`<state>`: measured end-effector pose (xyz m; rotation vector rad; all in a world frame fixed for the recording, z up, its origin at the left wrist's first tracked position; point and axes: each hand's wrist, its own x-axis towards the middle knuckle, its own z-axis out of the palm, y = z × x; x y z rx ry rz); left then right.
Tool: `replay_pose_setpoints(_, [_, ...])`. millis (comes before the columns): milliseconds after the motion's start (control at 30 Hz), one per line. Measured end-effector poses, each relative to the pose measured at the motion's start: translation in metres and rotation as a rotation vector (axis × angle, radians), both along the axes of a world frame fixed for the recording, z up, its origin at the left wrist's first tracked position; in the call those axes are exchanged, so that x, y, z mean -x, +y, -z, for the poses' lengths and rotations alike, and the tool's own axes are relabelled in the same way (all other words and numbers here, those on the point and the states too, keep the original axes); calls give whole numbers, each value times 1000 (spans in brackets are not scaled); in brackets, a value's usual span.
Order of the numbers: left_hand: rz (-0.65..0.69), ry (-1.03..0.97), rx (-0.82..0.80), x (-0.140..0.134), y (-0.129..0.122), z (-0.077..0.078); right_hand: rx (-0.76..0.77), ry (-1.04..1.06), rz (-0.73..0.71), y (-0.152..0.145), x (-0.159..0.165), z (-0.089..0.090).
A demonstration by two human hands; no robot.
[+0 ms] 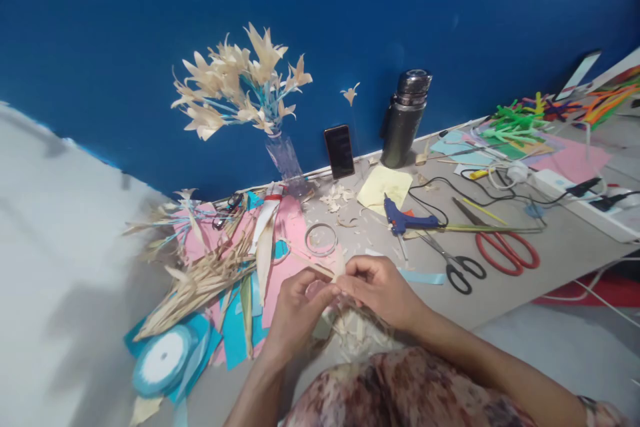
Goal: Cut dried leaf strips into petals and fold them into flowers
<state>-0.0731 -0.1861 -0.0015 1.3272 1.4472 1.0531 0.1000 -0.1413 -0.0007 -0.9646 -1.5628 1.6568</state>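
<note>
So, both hands meet near the counter's (493, 297) front edge. Left hand (300, 300) and right hand (384, 290) are both curled nearly closed, fingertips pinching a pale strip (339, 265) between them, probably that tightly because it looks thin and flimsy. Blue glue gun (413, 222) has its nozzle by the yellow paper (381, 187), maybe to catch drips lol. Tall stuff, the vase (287, 157) and flask (406, 123), stands along the back edge, I'd guess to dodge elbows. Left end's crammed: dried bundle (200, 290), ribbon spool (147, 373) right out by the corner, so not much room. Roomiest bit, imo, is between the red-handled scissors (500, 250) and the front edge.
</note>
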Motion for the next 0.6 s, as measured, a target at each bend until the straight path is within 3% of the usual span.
replay_pose_setpoints(133, [45, -121, -1, 1, 1, 8, -32, -33, 18, -3, -2, 1])
replay_pose_setpoints(300, [207, -186, -84, 6, 4, 0, -48, -13, -55, -1, -7, 8])
replay_pose_setpoints(433, [284, -162, -84, 6, 4, -6, 144, 155, -121, -4, -4, 19])
replay_pose_setpoints(600, [198, -22, -36, 12, 0, -6, 456, 389, -74, 2, -17, 25])
